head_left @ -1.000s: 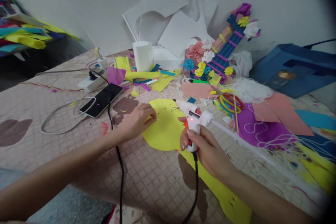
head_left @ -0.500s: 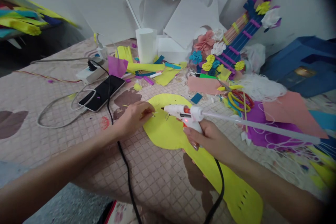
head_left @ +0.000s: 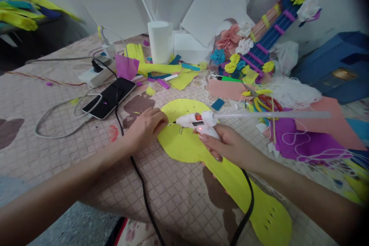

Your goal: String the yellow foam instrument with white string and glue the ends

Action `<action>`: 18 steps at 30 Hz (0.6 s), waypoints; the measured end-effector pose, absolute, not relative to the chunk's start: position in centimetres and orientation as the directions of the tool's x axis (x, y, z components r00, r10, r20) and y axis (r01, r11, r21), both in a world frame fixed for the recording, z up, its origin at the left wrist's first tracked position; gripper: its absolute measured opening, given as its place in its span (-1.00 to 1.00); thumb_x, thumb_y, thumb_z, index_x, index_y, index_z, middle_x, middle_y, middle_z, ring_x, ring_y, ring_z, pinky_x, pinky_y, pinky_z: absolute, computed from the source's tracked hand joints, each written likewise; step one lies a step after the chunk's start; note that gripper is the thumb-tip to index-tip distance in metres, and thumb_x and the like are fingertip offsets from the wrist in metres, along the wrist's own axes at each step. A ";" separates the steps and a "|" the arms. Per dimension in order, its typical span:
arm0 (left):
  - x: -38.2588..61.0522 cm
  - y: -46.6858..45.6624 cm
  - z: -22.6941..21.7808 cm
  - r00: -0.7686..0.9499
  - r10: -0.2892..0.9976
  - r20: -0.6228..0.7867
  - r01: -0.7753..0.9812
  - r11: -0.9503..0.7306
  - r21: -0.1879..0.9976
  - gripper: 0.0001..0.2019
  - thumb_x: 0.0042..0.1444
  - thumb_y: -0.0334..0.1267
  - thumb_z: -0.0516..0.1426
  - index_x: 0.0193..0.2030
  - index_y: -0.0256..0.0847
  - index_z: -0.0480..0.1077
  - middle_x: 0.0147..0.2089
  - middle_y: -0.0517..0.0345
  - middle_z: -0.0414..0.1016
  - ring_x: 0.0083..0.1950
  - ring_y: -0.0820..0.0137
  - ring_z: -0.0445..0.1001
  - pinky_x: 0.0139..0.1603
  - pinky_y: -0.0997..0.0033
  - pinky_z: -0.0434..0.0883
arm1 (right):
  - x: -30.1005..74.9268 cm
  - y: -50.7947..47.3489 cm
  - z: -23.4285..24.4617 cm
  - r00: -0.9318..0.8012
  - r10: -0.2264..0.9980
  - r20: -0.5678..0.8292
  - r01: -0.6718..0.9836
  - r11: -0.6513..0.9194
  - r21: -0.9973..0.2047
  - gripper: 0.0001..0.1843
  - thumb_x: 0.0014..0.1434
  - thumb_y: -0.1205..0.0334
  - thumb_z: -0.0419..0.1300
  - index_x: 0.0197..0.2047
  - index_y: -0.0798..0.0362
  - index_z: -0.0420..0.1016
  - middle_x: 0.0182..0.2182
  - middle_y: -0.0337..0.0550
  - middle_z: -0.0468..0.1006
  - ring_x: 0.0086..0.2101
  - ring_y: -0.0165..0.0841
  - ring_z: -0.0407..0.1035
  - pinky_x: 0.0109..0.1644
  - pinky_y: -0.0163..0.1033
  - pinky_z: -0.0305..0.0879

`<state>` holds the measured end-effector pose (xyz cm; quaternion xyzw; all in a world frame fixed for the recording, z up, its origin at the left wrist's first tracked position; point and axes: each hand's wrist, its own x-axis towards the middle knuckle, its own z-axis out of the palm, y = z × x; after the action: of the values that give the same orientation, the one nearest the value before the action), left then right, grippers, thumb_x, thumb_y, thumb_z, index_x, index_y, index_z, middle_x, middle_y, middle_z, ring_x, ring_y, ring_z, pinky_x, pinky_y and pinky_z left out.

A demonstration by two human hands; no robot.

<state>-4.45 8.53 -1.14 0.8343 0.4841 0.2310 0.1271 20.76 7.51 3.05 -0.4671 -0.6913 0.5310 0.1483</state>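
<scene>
A white hot glue gun (head_left: 192, 120) with a long clear glue stick (head_left: 273, 115) out of its back is gripped in my right hand (head_left: 227, 144), its red light on. The dark nozzle points left, close to the fingertips of my left hand (head_left: 150, 125). Those fingers are pinched together at the left edge of a yellow guitar-shaped cutout (head_left: 184, 148); a tiny pale bit shows at the fingertips, too small to name. The cutout lies flat on the table, its neck running toward the lower right, with small holes near the end.
A phone (head_left: 109, 98) with a cable and a power strip (head_left: 96, 75) lie at left. A black cord (head_left: 140, 180) crosses the table beside my left forearm. Behind stand a white cup (head_left: 160, 42) and a decorated paper guitar (head_left: 265, 42). Scissors (head_left: 255, 92), string and paper scraps lie right.
The glue gun has moved slightly left, its nozzle now nearer my left fingertips. The glue stick has swung up to nearly level. The view has shifted a little.
</scene>
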 end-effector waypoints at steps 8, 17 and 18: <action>-4.5 8.5 -1.1 0.440 0.853 0.279 0.766 -0.519 0.378 -0.80 0.23 -0.35 -0.05 -0.34 -0.27 0.35 -0.33 0.02 0.41 -0.28 0.31 0.34 -0.22 0.28 0.29 | 20.5 7.8 3.4 -0.528 0.797 -0.294 0.522 0.031 -0.852 -0.62 0.22 -0.10 0.03 -0.31 0.08 0.30 -0.68 -0.34 0.29 -0.65 -0.50 0.21 -0.54 -0.35 0.13; -4.4 8.6 -1.5 0.463 0.846 0.263 0.791 -0.529 0.307 -0.86 0.21 -0.33 0.01 -0.34 -0.28 0.34 -0.33 0.02 0.40 -0.30 0.32 0.32 -0.25 0.29 0.28 | 20.3 8.0 3.6 -0.528 0.797 -0.292 0.542 0.052 -0.839 -0.63 0.22 -0.09 0.03 -0.25 0.08 0.33 -0.69 -0.35 0.29 -0.66 -0.49 0.20 -0.57 -0.36 0.12; -4.4 8.6 -1.5 0.457 0.850 0.264 0.792 -0.523 0.315 -0.86 0.21 -0.33 0.02 -0.35 -0.27 0.34 -0.33 0.03 0.40 -0.30 0.32 0.32 -0.25 0.29 0.28 | 20.3 8.0 3.6 -0.526 0.800 -0.289 0.542 0.053 -0.839 -0.63 0.22 -0.09 0.03 -0.24 0.08 0.34 -0.69 -0.35 0.29 -0.66 -0.49 0.20 -0.57 -0.36 0.12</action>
<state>-4.41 8.63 -1.51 0.8502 0.4826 0.1972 0.0736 20.26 8.04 3.64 -0.4698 -0.7141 0.5028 0.1285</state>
